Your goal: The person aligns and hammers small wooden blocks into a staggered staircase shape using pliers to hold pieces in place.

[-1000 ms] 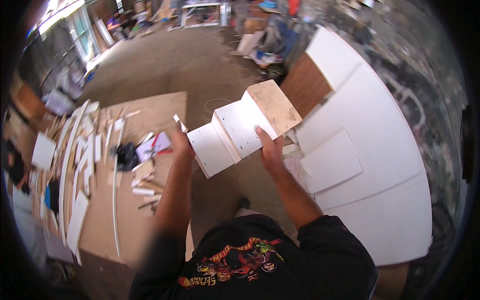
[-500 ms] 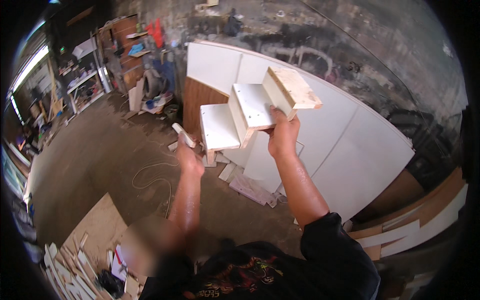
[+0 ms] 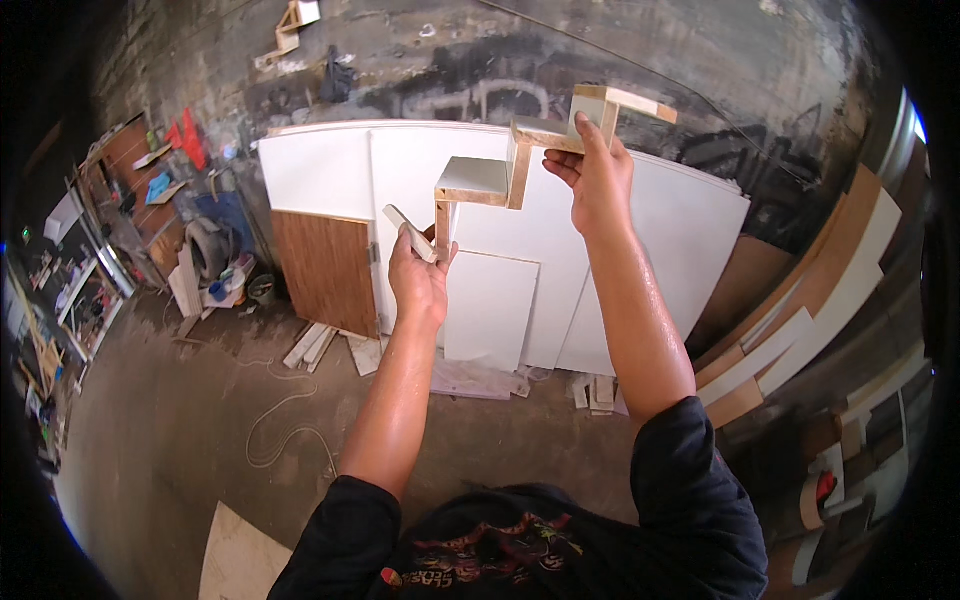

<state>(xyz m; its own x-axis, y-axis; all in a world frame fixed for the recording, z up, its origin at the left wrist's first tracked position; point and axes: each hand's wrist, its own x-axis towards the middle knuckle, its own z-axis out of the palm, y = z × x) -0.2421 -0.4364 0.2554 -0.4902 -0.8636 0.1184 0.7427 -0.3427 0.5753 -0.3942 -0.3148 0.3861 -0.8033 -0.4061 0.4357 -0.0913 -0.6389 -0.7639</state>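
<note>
Both hands (image 3: 420,275) (image 3: 595,170) still grip stepped wood piece (image 3: 520,160), now raised higher vs wall.

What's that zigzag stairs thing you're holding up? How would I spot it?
Look at the big white boards leaning on the dark wall. In front of them, both hands hold up a stepped wooden piece, white on its flat faces with bare wood edges. Nothing else there is stair-shaped.

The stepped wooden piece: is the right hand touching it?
Touching. The head view shows the right hand gripping the upper step of the stepped wooden piece, fingers wrapped against its board.
</note>
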